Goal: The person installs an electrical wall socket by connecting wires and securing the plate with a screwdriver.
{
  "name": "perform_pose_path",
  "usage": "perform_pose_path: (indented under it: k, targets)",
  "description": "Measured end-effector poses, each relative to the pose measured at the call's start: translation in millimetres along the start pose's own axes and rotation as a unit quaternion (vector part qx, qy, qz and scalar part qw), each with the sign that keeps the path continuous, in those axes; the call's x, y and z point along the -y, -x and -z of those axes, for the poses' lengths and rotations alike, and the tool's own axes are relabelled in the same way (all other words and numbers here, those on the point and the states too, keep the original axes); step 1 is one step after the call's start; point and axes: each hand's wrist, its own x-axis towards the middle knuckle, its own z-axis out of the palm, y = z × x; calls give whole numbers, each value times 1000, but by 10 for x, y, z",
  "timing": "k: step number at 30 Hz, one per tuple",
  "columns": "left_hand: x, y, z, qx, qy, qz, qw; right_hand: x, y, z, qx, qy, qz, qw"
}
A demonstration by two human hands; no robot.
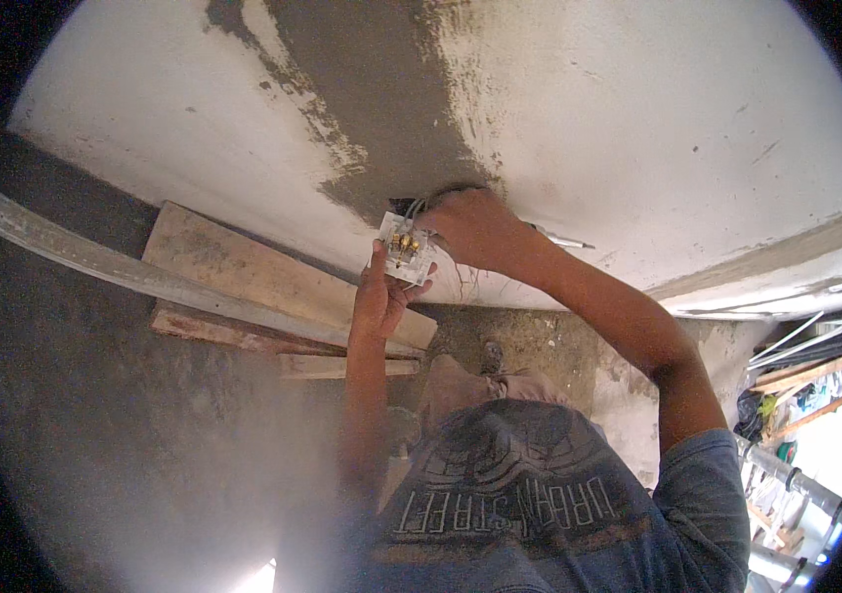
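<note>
My left hand (388,287) grips a white electrical fitting (405,247), back outward, with brass terminals showing. Grey wires (416,208) run from it toward a dark recess (399,204) in the plastered wall (638,119). My right hand (465,225) is closed beside the fitting's upper right, fingers curled near the wires; what it holds is hidden. A slim pale tool (569,240) with a thin tip shows behind my right wrist; I cannot tell whether it is held. Thin wires hang below that hand.
Boards (243,257) and a long pale strip (65,242) lie along the wall's foot at left, on a rough concrete floor (174,415). Planks (816,368), dark bundles and metal tubes (806,484) are piled at right. My legs and shirt fill the lower middle.
</note>
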Motion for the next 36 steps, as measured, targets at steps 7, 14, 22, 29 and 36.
perform_pose_path:
  k: [7, 14, 22, 29, 36]
  targets:
    - [6, 13, -80, -2, -6, -18, 1000, -6, 37, 159, 69, -23, 6, 997]
    - [4, 52, -74, -9, 9, -12, 1000, 56, 133, -86, -39, -103, -49, 993]
    - [0, 51, -106, -27, -7, 12, 1000, -9, 248, -320, -147, -146, -94, 974]
    - [89, 37, -97, 6, 82, 20, 996, 5, 222, -381, -203, -172, -83, 960]
    - [206, 31, -158, 19, 198, 24, 980, -22, 194, -383, -180, -192, -83, 961]
